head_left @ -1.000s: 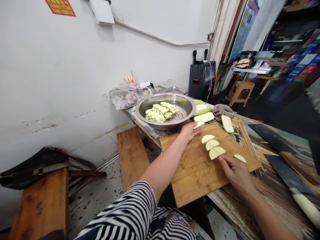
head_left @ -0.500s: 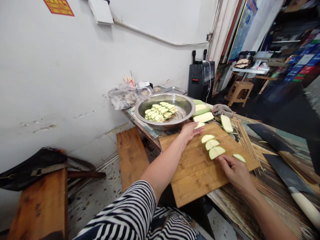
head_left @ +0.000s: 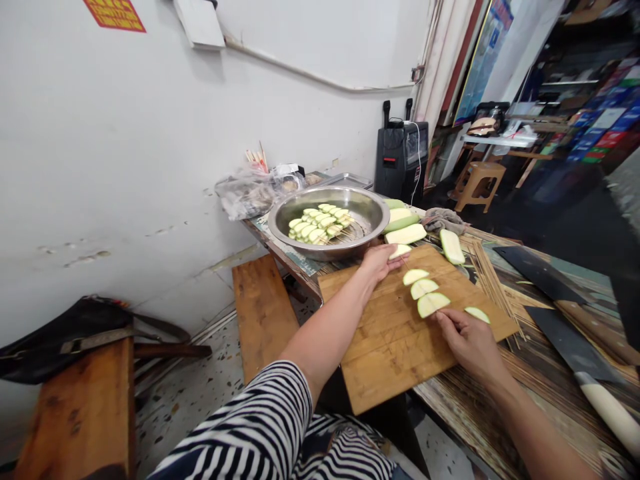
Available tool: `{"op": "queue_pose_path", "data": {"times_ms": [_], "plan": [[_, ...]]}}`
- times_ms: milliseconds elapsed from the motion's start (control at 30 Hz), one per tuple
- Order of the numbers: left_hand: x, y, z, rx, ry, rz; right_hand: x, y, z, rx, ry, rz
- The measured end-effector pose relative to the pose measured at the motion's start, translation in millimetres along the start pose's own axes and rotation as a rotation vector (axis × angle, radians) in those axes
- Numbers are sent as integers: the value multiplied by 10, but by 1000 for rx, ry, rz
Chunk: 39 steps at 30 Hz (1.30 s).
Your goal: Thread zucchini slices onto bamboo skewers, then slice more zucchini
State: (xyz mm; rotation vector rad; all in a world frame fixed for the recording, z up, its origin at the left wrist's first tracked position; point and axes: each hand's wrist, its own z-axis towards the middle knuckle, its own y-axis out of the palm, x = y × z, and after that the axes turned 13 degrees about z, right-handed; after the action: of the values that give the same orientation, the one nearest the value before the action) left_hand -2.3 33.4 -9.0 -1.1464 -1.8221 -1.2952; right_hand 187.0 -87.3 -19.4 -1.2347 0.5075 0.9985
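My left hand [head_left: 379, 263] holds a pale green-edged zucchini slice [head_left: 400, 251] at the far side of the wooden cutting board [head_left: 385, 353]. My right hand [head_left: 463, 333] pinches the near end of a thin skewer, which is mostly hidden by the fingers. Along that skewer sit several half-round zucchini slices [head_left: 424, 288], above the board. The far tip of the skewer is by the slice in my left hand. One loose slice [head_left: 477, 314] lies on the board's right side. Behind the board stands a steel basin [head_left: 280, 230] with several filled skewers [head_left: 320, 225].
Two cleavers [head_left: 570, 340] lie at the right, beside a spread of bare bamboo skewers [head_left: 493, 283]. Cut zucchini pieces [head_left: 406, 234] and a grey rag [head_left: 443, 221] are behind the board. Wooden benches [head_left: 263, 313] stand left of the table; a black speaker [head_left: 401, 160] is at the back.
Both hands hold nearly the same pose, with the slices in the same places. The whole view has shifted very slightly.
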Motion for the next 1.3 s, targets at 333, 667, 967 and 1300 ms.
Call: {"op": "queue_pose_path", "data": {"times_ms": [333, 667, 967, 1300], "plan": [[30, 39, -57, -16, -71, -52, 41, 6, -2, -6, 4, -1], [39, 68, -71, -55, -182, -131, 56, 29, -17, 28, -13, -12], [6, 112, -82, -41, -146, -156, 79, 47, -27, 28, -22, -23], [-11, 116, -74, -31, -133, -170, 158, 121, -93, 65, -171, -253]]}}
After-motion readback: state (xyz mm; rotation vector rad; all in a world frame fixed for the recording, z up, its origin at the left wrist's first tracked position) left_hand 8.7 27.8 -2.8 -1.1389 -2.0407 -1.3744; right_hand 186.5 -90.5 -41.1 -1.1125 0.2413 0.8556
